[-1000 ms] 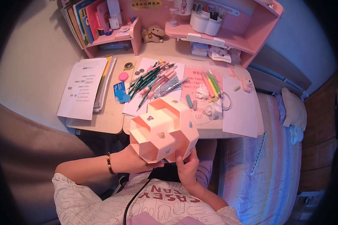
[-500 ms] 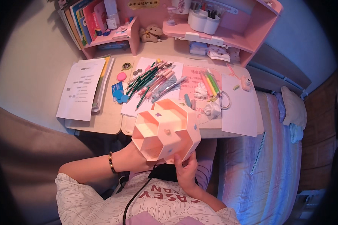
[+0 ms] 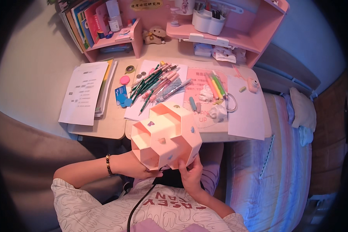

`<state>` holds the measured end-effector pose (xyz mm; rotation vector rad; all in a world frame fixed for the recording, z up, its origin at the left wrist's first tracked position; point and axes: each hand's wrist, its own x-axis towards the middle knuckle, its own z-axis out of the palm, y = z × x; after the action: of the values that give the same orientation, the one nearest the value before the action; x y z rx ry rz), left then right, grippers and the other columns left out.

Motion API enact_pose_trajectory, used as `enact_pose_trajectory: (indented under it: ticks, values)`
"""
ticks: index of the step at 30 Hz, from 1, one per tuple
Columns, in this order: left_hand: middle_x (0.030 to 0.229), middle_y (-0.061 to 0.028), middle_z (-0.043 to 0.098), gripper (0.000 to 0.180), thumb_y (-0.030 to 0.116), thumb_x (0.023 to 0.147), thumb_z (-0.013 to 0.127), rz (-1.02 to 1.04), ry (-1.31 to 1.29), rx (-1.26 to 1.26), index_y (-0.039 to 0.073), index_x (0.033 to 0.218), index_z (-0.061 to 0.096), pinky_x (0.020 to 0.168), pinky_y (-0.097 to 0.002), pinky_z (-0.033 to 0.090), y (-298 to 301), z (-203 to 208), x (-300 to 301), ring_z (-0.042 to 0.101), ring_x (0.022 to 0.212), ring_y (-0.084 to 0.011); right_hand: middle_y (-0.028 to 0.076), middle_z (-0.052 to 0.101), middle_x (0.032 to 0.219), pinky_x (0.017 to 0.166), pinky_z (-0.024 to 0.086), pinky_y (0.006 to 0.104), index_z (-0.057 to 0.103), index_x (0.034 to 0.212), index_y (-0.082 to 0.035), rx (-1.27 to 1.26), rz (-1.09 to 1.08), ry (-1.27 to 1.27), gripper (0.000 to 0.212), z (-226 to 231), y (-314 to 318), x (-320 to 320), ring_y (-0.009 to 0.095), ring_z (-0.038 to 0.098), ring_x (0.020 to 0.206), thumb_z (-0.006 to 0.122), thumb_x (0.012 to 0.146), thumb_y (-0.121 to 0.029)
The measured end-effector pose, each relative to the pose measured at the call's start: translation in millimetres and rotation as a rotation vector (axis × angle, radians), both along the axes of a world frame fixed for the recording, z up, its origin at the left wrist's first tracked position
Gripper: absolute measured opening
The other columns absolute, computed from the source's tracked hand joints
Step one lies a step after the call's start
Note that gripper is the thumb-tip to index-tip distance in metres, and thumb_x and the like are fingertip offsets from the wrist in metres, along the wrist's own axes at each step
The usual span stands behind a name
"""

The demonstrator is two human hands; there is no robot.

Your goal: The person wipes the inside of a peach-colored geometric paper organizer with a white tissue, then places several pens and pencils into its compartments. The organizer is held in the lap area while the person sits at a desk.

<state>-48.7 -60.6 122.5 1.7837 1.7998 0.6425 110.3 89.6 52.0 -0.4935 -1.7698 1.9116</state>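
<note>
A pale pink pen holder (image 3: 173, 144) made of joined hexagonal compartments is held tilted above my lap, at the desk's front edge. Small stickers dot its outer walls, and the compartments that face me look bare inside. My left hand (image 3: 133, 165) supports it from below on the left; some of those fingers are hidden behind it. At its lower right corner my right hand (image 3: 191, 173) grips the wall between thumb and fingers. Beyond the holder, a heap of pencils and pens (image 3: 156, 83) lies on white paper.
Papers and folders (image 3: 79, 92) are stacked at the desk's left. Colored markers (image 3: 216, 85), crumpled white wrappers (image 3: 218, 112) and a tape ring (image 3: 231, 103) lie right of the pencils. A pink shelf (image 3: 255, 34) with a white pen cup (image 3: 208, 22) stands behind. A bed (image 3: 270, 162) is at right.
The pen holder has shifted slightly left and turned, showing more of its stickered right walls. My left hand has moved left and a little down, with more of its fingers showing beneath.
</note>
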Motion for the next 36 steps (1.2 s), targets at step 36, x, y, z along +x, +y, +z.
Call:
enact_pose_trajectory:
  ticks: [36]
  values:
    - [0.112,-0.0102,0.064,0.029,0.024,0.087,0.068,0.057,0.072,0.164,0.012,0.113,0.066,0.086,-0.0400,0.051,-15,-21,4,0.062,0.101,-0.0298,0.009,0.064,0.108,0.082,0.049,0.0256,0.048,0.126,0.003,0.095,0.047,-0.053,0.043,-9,-4,10,0.012,0.061,0.096,0.066,0.095,-0.020]
